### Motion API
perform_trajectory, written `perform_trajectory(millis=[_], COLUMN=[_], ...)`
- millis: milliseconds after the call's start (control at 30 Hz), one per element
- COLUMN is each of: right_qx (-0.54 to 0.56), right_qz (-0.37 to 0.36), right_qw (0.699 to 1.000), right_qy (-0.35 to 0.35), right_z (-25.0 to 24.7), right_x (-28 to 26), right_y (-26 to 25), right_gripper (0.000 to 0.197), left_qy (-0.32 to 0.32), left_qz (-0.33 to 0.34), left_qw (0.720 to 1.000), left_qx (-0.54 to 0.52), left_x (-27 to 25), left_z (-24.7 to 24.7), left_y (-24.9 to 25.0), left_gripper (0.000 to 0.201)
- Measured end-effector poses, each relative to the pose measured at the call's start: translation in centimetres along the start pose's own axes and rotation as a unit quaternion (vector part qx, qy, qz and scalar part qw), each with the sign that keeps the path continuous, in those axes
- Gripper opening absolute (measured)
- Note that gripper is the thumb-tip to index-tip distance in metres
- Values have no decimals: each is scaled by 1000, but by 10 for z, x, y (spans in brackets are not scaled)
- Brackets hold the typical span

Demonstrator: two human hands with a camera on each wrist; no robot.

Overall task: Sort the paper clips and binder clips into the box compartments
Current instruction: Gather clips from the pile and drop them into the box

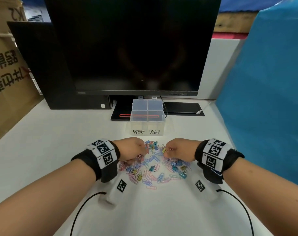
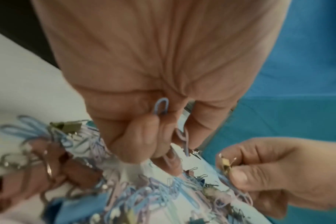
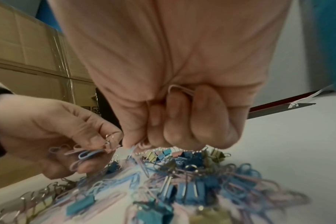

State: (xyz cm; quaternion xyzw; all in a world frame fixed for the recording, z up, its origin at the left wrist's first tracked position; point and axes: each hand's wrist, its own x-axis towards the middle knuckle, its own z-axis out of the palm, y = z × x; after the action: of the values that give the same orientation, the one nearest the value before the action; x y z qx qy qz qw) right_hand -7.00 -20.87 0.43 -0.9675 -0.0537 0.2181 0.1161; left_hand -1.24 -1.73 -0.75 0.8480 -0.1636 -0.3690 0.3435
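Observation:
A mixed heap of pastel paper clips and small binder clips [image 1: 153, 166] lies on the white table [image 1: 59, 142], between both hands. Behind it stands a clear two-compartment box [image 1: 133, 124] with its lid tipped back; the left side is labelled BINDER CLIPS, the right PAPER CLIPS. My left hand [image 1: 144, 153] hovers at the heap's left edge, its curled fingers [image 2: 142, 136] gripping several blue and pink paper clips [image 2: 161, 106]. My right hand [image 1: 167, 150] is at the heap's far right, pinching a yellow binder clip [image 2: 225, 165], with pink paper clips [image 3: 180, 91] tucked in its curled fingers.
A dark monitor [image 1: 133, 48] stands close behind the box on its black base [image 1: 182, 108]. A black computer case [image 1: 47, 68] and cardboard boxes [image 1: 6, 82] line the left side, and a blue sheet [image 1: 267, 99] the right. Thin black cables [image 1: 80, 210] trail from both wrists.

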Motion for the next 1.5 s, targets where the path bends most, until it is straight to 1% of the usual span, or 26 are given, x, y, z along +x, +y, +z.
perform_trajectory(millis=[67,133,267,333,400,500,633,667,733,800,867,933,1000,1100,1200,1267,1333,1367,1433,1500], right_qx=[14,29,76,149,261,370,526,546,572,592,607,611,602,557,489,473,472,475,486,502], right_qz=[8,17,50,75,93,96,96,93,87,82,76,72,74,86,116,134,144,147,144,131], right_qw=[1000,999,996,986,960,924,845,832,816,801,791,788,794,823,858,863,863,864,861,855], right_qy=[-9,-13,-19,-20,-27,-24,-21,-20,-16,-14,-18,-23,-32,-69,-109,-117,-105,-86,-31,8], right_z=[1,2,3,4,5,4,1,0,0,0,2,3,3,-4,-18,-30,-46,-55,-71,-85], right_x=[-2,-3,-5,-5,-4,-3,-3,-3,-1,0,1,1,1,3,5,8,12,16,25,40], right_y=[1,1,-1,0,3,9,18,19,22,24,25,25,26,30,36,41,43,42,39,35], right_gripper=[37,38,35,36,34,30,33,34,36,34,30,24,22,17,18,18,17,17,17,18], left_qy=[-5,0,8,6,11,10,13,14,16,11,-1,-8,-15,-24,-61,-79,-78,-71,-50,-20], left_qz=[6,9,-4,-10,-15,-14,-17,-19,-24,-23,-12,-5,-5,-23,-74,-113,-126,-122,-96,-70], left_qw=[999,997,999,999,997,989,971,967,960,962,970,975,978,979,969,965,966,968,970,969], left_qx=[-50,-73,-39,-45,-76,-149,-236,-255,-279,-272,-244,-220,-209,-202,-229,-222,-211,-209,-218,-236], left_x=[-1,-1,1,2,3,3,2,2,2,1,0,-2,-3,-4,-5,-5,-4,-3,4,15], left_z=[1,3,5,7,8,8,4,3,1,0,0,-1,-3,-8,-13,-16,-22,-26,-39,-52], left_y=[-3,-5,-4,-3,-4,-5,-2,-2,-4,-5,-6,-6,-5,-1,-1,0,9,16,36,58], left_gripper=[24,23,24,24,23,21,32,33,33,30,23,15,11,19,19,24,26,24,22,24])
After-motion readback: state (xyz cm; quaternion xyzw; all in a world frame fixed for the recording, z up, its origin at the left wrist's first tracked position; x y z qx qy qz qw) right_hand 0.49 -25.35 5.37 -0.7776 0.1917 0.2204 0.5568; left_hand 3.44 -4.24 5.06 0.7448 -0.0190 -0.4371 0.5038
